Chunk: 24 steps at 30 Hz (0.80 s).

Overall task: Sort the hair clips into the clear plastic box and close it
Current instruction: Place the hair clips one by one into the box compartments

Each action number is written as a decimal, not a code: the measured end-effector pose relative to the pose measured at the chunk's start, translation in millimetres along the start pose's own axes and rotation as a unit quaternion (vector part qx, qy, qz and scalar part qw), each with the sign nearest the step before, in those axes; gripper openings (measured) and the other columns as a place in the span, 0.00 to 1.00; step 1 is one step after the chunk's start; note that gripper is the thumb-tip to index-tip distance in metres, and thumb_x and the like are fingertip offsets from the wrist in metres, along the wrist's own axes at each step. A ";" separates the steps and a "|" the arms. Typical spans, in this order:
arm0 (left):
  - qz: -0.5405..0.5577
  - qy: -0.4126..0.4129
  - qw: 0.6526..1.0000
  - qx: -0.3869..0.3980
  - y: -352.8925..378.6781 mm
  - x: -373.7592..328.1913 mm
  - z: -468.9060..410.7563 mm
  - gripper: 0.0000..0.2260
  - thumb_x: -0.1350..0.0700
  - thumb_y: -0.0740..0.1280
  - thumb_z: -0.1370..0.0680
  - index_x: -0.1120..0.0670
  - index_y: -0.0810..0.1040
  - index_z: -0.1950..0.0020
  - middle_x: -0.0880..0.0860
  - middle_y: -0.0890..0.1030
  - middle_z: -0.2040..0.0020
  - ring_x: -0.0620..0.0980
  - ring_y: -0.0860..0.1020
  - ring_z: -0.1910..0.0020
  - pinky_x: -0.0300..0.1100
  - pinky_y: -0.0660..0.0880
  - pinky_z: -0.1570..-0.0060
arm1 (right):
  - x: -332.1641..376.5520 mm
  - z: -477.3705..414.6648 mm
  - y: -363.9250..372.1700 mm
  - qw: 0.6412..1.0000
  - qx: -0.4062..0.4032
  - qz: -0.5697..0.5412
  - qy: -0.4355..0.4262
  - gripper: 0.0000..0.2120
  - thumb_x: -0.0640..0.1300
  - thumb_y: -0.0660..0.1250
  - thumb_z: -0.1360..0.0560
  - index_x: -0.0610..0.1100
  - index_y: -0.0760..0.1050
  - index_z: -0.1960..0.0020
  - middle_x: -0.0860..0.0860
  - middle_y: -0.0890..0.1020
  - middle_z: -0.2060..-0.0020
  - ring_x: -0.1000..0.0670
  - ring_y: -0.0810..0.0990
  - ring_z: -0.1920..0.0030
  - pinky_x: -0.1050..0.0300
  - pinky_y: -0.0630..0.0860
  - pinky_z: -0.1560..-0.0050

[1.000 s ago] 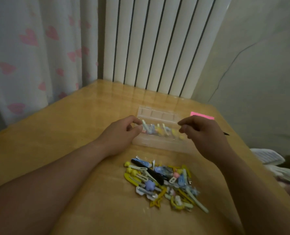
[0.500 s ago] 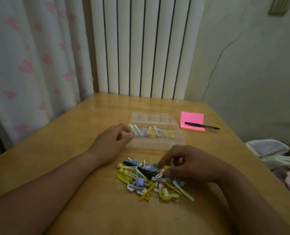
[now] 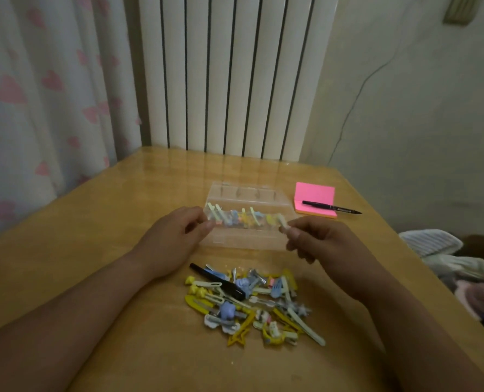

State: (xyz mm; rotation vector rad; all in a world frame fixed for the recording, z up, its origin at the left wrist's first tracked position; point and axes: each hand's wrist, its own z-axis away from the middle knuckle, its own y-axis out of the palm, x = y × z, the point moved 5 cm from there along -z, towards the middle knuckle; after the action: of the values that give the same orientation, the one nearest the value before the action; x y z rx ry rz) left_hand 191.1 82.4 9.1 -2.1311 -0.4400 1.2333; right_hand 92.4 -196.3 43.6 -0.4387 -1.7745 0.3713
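Observation:
The clear plastic box (image 3: 243, 239) lies open in the middle of the wooden table, its lid (image 3: 246, 195) folded back. A row of pastel hair clips (image 3: 243, 219) stands inside it. My left hand (image 3: 175, 239) pinches the box's left end. My right hand (image 3: 317, 241) is at the box's right end and pinches a small pale clip (image 3: 283, 225) between thumb and fingers, just over the row. A loose pile of yellow, blue, white and black hair clips (image 3: 252, 301) lies on the table in front of the box, between my forearms.
A pink sticky-note pad (image 3: 314, 196) with a black pen (image 3: 331, 207) on it lies behind the box on the right. A white radiator and a heart-print curtain stand behind the table. Bedding (image 3: 438, 250) lies beyond the table's right edge.
My right hand has left the pile and risen to the box's right end with a pale clip in its fingers. My left hand has stayed on the box's left end.

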 end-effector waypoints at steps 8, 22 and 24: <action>0.032 0.006 0.999 0.012 2.6 3.9 -3.0 0.14 0.43 0.65 0.16 0.50 0.77 0.55 0.51 0.78 0.58 0.51 0.76 0.58 0.50 0.75 0.56 | 11.1 -51.6 -34.8 0.987 -0.123 0.082 0.056 0.03 0.43 0.72 0.19 0.44 0.83 0.49 0.48 0.87 0.56 0.47 0.86 0.54 0.52 0.80 0.56; 0.044 0.013 0.999 0.007 4.3 6.9 -3.1 0.12 0.42 0.66 0.16 0.43 0.74 0.58 0.47 0.77 0.59 0.46 0.75 0.60 0.46 0.73 0.58 | -9.6 -145.4 3.8 0.860 0.023 0.481 0.169 0.11 0.50 0.75 0.25 0.42 0.81 0.58 0.46 0.83 0.61 0.47 0.81 0.61 0.56 0.74 0.65; 0.045 0.017 0.999 0.007 4.2 7.0 -3.3 0.12 0.42 0.66 0.16 0.44 0.74 0.58 0.47 0.77 0.60 0.45 0.74 0.61 0.46 0.73 0.60 | -8.6 -147.6 3.8 0.844 0.030 0.504 0.180 0.11 0.48 0.75 0.25 0.44 0.78 0.62 0.47 0.81 0.62 0.48 0.78 0.63 0.57 0.70 0.68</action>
State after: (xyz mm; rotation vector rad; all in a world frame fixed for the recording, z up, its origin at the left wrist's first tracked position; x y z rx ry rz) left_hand 197.4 82.1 3.0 -2.1771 -0.3232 1.2451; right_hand 237.9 -194.2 69.8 -1.3053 -1.0306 0.9984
